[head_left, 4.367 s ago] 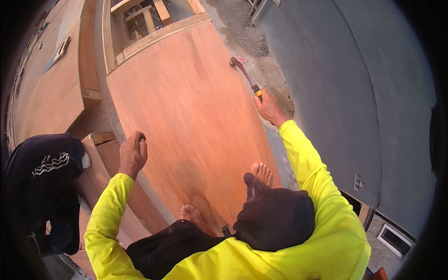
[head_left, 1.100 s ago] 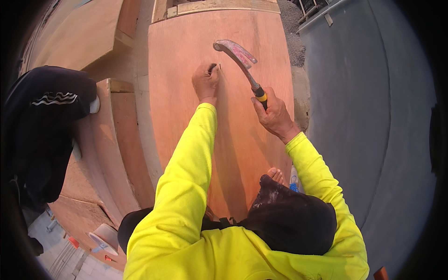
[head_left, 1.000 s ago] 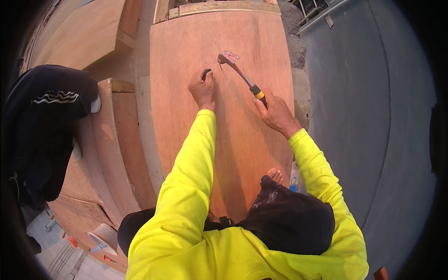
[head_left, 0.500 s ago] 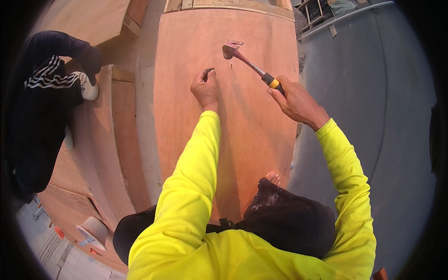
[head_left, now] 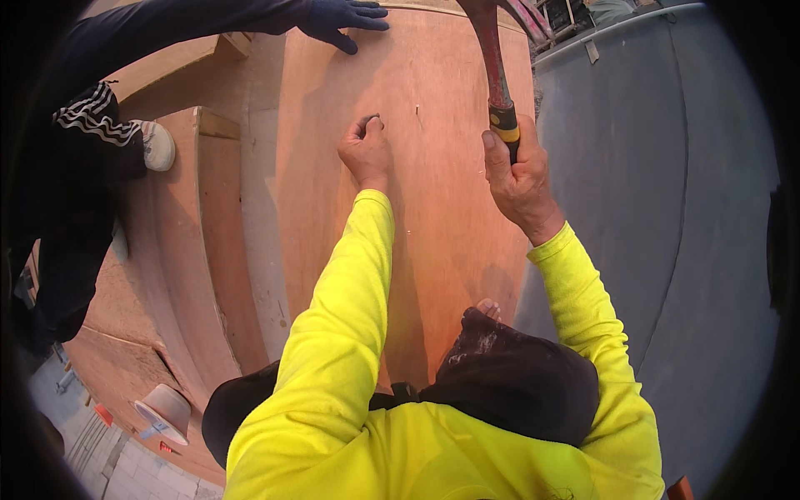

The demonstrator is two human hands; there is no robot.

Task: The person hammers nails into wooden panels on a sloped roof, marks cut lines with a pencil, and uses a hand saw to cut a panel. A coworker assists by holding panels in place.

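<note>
My right hand [head_left: 521, 179] grips the black-and-yellow handle of a claw hammer [head_left: 495, 71], raised over the far right of a reddish plywood board [head_left: 454, 250]. The hammer's shaft is worn red, and its head runs partly out of the top of the view. To the left of it a thin nail [head_left: 417, 109] stands up from the board. Close by that nail, my left hand [head_left: 367, 158] is closed near the board, thumb against the curled fingers. A dark bit shows at its fingertips, too small to name.
Another person's gloved hand [head_left: 342, 21] rests spread on the board's far left. That person's striped trouser leg [head_left: 96, 117] and shoe [head_left: 157, 147] are at left by more plywood [head_left: 229, 242]. A pale bucket [head_left: 167, 412] lies lower left. A grey panel [head_left: 612, 192] flanks the right.
The hammer has swung up from above the nail toward the top right, with my right hand turned upright. The other person's gloved hand has come onto the board. My left hand barely moved.
</note>
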